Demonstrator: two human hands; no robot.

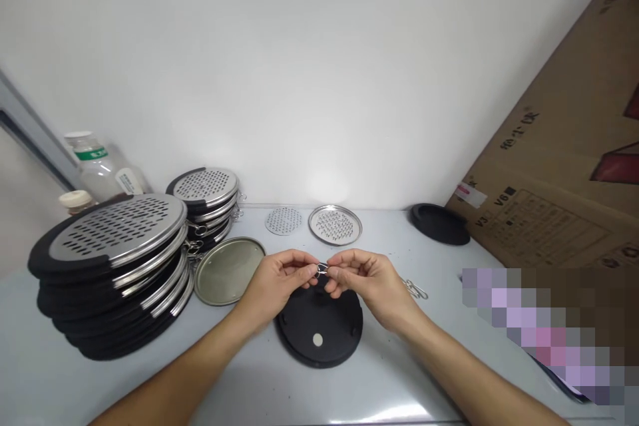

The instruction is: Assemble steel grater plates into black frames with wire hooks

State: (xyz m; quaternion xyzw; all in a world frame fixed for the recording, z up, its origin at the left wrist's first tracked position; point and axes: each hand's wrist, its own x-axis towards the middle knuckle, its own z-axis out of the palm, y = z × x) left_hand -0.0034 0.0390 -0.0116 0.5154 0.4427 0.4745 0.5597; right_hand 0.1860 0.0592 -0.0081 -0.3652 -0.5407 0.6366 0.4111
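Between my fingertips is a small shiny wire hook (322,270). My left hand (287,279) pinches its left end and my right hand (367,279) pinches its right end, so the fingers partly cover it. Just below both hands, a round black plate (319,319) with a pale dot lies on the table, its far edge partly hidden by my fingers. Loose wire hooks (417,289) lie beyond my right wrist. Left of my left hand rests a round olive-grey metal disc (227,273).
A tall stack of black-rimmed perforated metal discs (114,273) stands left, with a smaller stack (210,196) behind it. Toward the wall lie a thin perforated disc (283,220), a rimmed grater disc (335,224) and a black ring (439,223). A cardboard box (549,173) leans at right.
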